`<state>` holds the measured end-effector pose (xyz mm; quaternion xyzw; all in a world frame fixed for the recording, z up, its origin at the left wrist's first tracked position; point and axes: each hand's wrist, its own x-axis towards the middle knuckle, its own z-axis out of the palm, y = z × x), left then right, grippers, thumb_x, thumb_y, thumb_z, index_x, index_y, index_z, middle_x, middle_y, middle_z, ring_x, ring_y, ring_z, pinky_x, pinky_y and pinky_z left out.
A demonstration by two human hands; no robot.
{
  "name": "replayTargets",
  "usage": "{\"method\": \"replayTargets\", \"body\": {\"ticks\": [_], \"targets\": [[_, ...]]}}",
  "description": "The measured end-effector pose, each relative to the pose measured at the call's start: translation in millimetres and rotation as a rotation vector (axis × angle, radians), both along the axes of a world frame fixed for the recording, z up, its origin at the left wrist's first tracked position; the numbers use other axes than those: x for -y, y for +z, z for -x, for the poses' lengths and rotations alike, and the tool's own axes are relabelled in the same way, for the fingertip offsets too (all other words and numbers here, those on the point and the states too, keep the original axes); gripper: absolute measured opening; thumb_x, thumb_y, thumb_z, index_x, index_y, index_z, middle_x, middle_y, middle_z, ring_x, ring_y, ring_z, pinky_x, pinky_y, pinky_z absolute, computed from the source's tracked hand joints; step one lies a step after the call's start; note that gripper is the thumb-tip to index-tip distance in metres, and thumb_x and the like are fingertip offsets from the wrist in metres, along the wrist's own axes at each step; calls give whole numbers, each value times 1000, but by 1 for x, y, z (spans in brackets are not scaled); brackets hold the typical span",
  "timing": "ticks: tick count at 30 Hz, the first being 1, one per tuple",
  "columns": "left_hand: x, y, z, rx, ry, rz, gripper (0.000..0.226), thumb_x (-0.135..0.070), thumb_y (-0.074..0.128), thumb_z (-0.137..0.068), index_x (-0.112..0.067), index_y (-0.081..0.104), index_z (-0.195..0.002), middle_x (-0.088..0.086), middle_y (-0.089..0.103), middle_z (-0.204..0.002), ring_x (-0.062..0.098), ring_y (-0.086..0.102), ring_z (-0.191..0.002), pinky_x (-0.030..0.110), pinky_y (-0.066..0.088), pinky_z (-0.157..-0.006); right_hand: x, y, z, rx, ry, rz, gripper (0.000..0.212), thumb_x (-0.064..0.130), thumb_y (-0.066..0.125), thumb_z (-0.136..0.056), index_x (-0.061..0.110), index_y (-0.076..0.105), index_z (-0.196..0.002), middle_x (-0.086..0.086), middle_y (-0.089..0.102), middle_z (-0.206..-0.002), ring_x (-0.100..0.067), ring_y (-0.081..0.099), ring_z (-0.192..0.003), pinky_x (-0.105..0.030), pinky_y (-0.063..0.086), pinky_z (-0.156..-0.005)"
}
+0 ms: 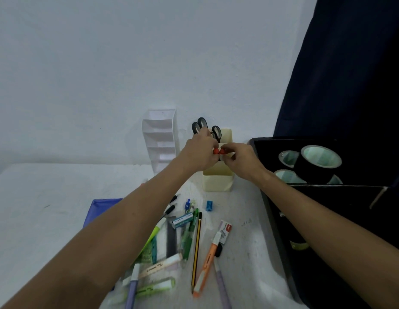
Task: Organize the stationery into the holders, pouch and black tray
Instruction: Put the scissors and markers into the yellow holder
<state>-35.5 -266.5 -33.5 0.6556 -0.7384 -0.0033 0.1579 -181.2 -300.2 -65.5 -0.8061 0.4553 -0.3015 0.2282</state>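
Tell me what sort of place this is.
Probably a home desk or study corner set against a plain wall: pens and markers lie loose on the tabletop, a cream holder keeps scissors, and a black tray stores tape rolls.

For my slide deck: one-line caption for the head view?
Both hands hold small red pieces above the cream holder.

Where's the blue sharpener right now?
In the head view, the blue sharpener lies alone on the table, just in front of the cream holder.
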Motion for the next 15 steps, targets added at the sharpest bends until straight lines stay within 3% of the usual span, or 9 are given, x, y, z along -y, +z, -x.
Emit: {"method": "replayTargets", "body": {"ticks": [3, 7, 13, 15], "targets": [[-2, 5, -1, -56, -26, 3, 34, -22, 60, -86, -13, 62, -119, 8, 49, -112, 23, 55, -93, 33, 49, -83, 0, 0, -1, -1, -4, -19, 36, 15, 59, -92, 10, 58, -128, -9, 68, -113, -17, 62, -89, -28, 52, -83], [-6, 14, -2, -197, -62, -12, 35, -17, 63, -85, -10, 63, -119, -2, 54, -85, 12, 50, -77, 15, 37, -64, -1, 1, -5, 28, -28, 48, 39, 9, 57, -90, 15, 58, -128, -9, 64, -113, -15, 59, -74, -26, 51, -74], [-17, 29, -24, -216, 3, 76, 31, -10, 60, -82, -12, 66, -112, 2, 60, -96, 16, 57, -88, 20, 41, -76, -8, 15, -15, 58, 5, 150, 40, 7, 63, -85, 14, 60, -124, -5, 56, -107, 1, 48, -65, -1, 38, -63], [-23, 35, -37, -184, 47, 75, 30, -11, 57, -83, -13, 66, -112, 2, 63, -100, 16, 57, -89, 20, 42, -78, -12, 20, -21, 77, 30, 149, 39, 4, 63, -83, 12, 62, -121, -1, 53, -104, 4, 46, -65, 1, 38, -62]]}}
